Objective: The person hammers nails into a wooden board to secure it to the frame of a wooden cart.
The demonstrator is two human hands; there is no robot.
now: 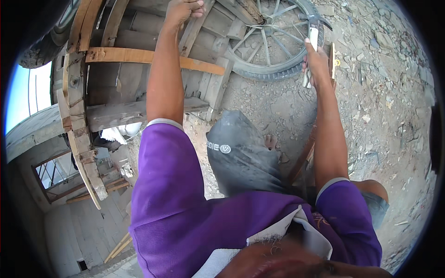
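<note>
While the hammer [313, 38] is in hand: the right hand [317, 62] is closed round its handle, head beyond the grip, handle end showing on the near side.
Hold on the handle: about midway, which should suit short, controlled taps; sliding toward the end would likely give heavier blows.
Left hand [183, 10]: well to the left of the hammer grip, fingers curled, partly cut by the upper edge; whether it pinches anything, I cannot tell.
Grey planks [139, 23]: beneath and around the left fist; any steadying is best done with fingertips clear of the striking line.
Light wooden strip [123, 54]: nearer the body than the left fist, crossing under that forearm; if struck, it would want firm backing first.
Spoked wheel [278, 70]: between the two hands, just left of the hammer; a wide swing could catch it, so keep the arc tight.
Rubble ground [380, 116]: right of the hammer grip, uneven; firm footing would help aim.
</note>
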